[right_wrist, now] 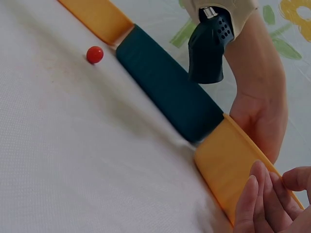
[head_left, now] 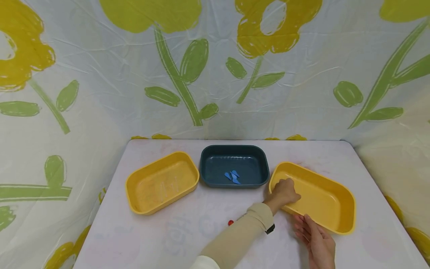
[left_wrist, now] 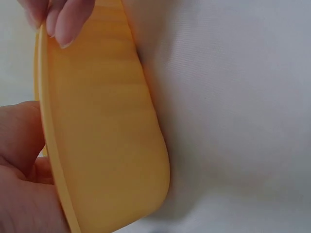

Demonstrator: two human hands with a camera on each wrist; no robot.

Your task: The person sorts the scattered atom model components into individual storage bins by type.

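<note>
My left hand [head_left: 284,193] reaches over the left end of the right-hand yellow tray [head_left: 330,205], down inside it. Its fingers are bent downward, with the fingertips hidden, so I cannot tell whether it holds anything. At the tray's front rim, my right hand [head_left: 317,239] pinches the edge, thumb on top and the other fingers along the outer wall. The left wrist view shows the fingertips [left_wrist: 73,22] of the right hand at this rim. A small red ball [right_wrist: 95,54] lies on the table, close beside the left sleeve in the head view.
A dark teal tray [head_left: 235,148] stands in the middle, holding several blue teardrop-shaped pieces [head_left: 234,176]. Left of it is another yellow tray [head_left: 134,201] with thin clear strips inside. A flower-printed cloth [head_left: 295,93] hangs behind the white table [head_left: 141,243].
</note>
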